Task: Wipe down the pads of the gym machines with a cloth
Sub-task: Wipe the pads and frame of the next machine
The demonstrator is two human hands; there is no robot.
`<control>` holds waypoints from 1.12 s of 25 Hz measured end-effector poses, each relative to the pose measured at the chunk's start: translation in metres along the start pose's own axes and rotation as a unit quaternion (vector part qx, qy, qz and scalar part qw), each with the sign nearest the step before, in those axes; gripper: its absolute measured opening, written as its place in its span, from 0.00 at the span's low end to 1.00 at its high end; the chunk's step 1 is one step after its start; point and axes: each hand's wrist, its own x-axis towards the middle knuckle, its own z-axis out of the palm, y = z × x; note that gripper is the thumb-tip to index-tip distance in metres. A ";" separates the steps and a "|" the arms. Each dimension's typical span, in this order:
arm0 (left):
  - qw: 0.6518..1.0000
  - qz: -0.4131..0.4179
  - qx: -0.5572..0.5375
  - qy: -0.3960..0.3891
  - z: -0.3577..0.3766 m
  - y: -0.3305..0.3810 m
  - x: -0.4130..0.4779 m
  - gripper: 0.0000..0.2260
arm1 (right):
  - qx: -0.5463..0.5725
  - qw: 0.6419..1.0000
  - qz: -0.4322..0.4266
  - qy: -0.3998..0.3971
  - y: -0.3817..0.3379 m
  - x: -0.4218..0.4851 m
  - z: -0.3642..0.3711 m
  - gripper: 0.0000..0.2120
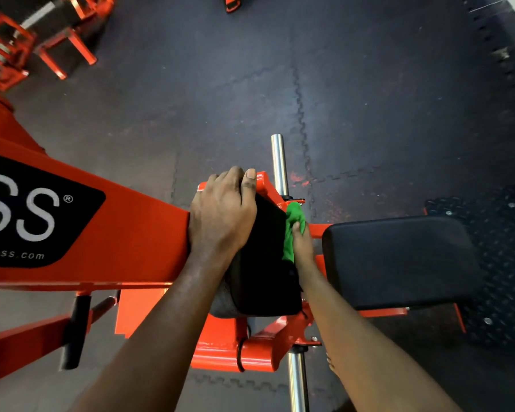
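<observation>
Dark matted floor [369, 99] throughout. Across the left, orange frame [137, 242], lettered in white on black. To the right, flat black seat pad [399, 260], clear of both hands.

Between the two, upright black pad [262, 263], mounted at the frame's end. Mid-wipe on this pad, by the look of it: working its right face, the side turned toward the seat pad.

Left hand [222, 209] on top, fingers [235, 176] curled over the far edge, gripping and steadying. Right hand [302, 245] low against the right face, thumb pinching the green cloth [293, 224] to the surface. Other fingers hidden behind cloth and pad, so cannot tell how they lie. Cloth bunched, touching the pad's upper right edge.

Next, probably: drag the cloth down and along that face with firm, flat pressure. Then lift the left hand to reach the top beneath it, and cross to the seat pad. Worth spreading the cloth first for wider contact.
</observation>
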 end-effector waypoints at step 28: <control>1.000 -0.008 0.002 0.005 0.000 0.002 -0.002 0.19 | 0.038 0.997 -0.065 -0.014 -0.047 -0.034 0.006 0.22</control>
